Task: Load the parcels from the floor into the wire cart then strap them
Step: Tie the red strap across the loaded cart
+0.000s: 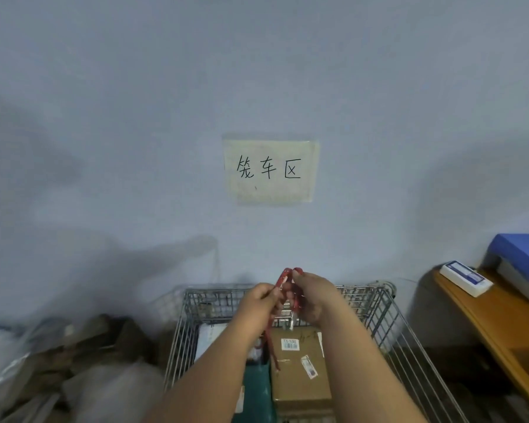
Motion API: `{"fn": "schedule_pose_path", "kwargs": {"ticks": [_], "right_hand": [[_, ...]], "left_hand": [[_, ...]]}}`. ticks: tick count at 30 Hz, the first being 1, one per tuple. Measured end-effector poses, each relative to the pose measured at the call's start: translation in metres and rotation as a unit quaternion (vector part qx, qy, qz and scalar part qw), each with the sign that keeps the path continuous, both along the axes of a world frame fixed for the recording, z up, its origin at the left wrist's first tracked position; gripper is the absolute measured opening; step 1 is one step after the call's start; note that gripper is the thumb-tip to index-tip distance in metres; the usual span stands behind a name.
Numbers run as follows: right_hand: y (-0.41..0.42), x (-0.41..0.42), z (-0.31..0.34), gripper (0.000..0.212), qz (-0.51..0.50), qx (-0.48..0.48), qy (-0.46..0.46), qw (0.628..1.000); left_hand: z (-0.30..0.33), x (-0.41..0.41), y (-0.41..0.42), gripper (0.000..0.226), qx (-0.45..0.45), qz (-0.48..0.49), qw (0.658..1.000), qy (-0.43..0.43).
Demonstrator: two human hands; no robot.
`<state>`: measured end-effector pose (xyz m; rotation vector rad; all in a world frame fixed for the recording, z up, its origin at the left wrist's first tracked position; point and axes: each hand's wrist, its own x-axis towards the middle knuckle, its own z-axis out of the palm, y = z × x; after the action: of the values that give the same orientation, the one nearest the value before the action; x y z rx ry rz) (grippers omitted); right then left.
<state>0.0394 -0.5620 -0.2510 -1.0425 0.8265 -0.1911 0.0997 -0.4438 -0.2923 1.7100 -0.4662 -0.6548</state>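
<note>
Both my hands are raised over the wire cart (pixel 376 303), which stands against the wall. My left hand (pixel 258 302) and my right hand (pixel 310 296) each pinch a red strap (pixel 283 277) that bunches between them; its loose end hangs down into the cart. Inside the cart lie a brown cardboard parcel (pixel 300 377) with white labels, a white parcel (pixel 211 334) at the left and a dark green parcel (pixel 255 389) under my left forearm. My arms hide part of the load.
A handwritten paper sign (pixel 271 170) is taped to the wall above the cart. A wooden table (pixel 495 312) at the right carries a white box (pixel 466 277) and a blue stack (pixel 522 254). Bags and wrapped items (pixel 74 361) are piled on the floor at the left.
</note>
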Motion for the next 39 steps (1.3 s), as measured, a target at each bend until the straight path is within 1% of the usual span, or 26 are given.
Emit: {"fn": "schedule_pose_path", "kwargs": {"ticks": [2,5,9,12,15,17,18,20,21,23,26,28,30,34,37,39], "right_hand": [[0.001,0.0,-0.005,0.022,-0.005,-0.007,0.011,1.0],[0.003,-0.003,-0.018,0.027,0.021,-0.031,0.031,0.999],[0.015,-0.007,-0.044,0.025,0.059,-0.006,-0.009,0.998],[0.023,-0.009,-0.062,0.018,0.045,0.018,-0.027,0.998],[0.023,-0.007,-0.074,0.016,0.024,0.027,-0.037,0.999],[0.02,-0.003,-0.076,0.017,0.0,0.043,-0.052,0.998],[0.016,0.0,-0.079,0.017,-0.019,0.059,-0.06,0.996],[0.005,0.006,-0.087,0.016,-0.066,0.085,-0.063,0.992],[-0.003,0.009,-0.093,0.015,-0.088,0.092,-0.062,0.99],[-0.023,0.013,-0.109,0.013,-0.132,0.106,-0.064,0.983],[-0.062,0.015,-0.136,0.014,-0.189,0.149,-0.091,0.966],[-0.085,0.018,-0.151,0.02,-0.222,0.178,-0.102,0.953],[-0.101,0.024,-0.167,0.023,-0.241,0.201,-0.08,0.946],[-0.102,0.051,-0.205,0.021,-0.238,0.275,-0.05,0.93],[-0.087,0.07,-0.226,0.009,-0.2,0.319,-0.038,0.926],[-0.075,0.083,-0.255,0.018,-0.147,0.323,-0.017,0.935]], "left_hand": [[0.0,0.006,0.003,0.022,-0.023,0.017,0.999,0.018],[-0.008,0.012,0.008,0.023,-0.009,0.001,1.0,0.024],[-0.012,0.011,0.003,0.026,0.007,-0.018,0.999,0.025],[-0.016,0.008,-0.005,0.026,0.022,-0.035,0.999,0.036],[-0.027,0.007,-0.009,0.038,0.037,-0.035,0.998,0.02],[-0.036,0.009,-0.009,0.039,0.055,-0.03,0.998,0.025],[-0.042,0.012,-0.009,0.035,0.069,-0.031,0.997,0.021],[-0.053,0.019,-0.006,0.014,0.132,-0.056,0.99,-0.006],[-0.057,0.022,-0.003,0.008,0.153,-0.065,0.986,-0.012],[-0.069,0.029,0.003,0.021,0.191,-0.064,0.979,-0.014],[-0.093,0.039,0.011,0.026,0.226,-0.059,0.972,0.023],[-0.112,0.049,0.015,0.027,0.279,-0.059,0.958,0.003],[-0.129,0.056,0.015,0.026,0.301,-0.043,0.953,-0.018],[-0.159,0.078,-0.007,0.022,0.311,-0.011,0.949,-0.057],[-0.181,0.094,-0.031,0.024,0.279,0.016,0.96,-0.035],[-0.201,0.103,-0.049,0.024,0.257,0.024,0.966,-0.025]]}}
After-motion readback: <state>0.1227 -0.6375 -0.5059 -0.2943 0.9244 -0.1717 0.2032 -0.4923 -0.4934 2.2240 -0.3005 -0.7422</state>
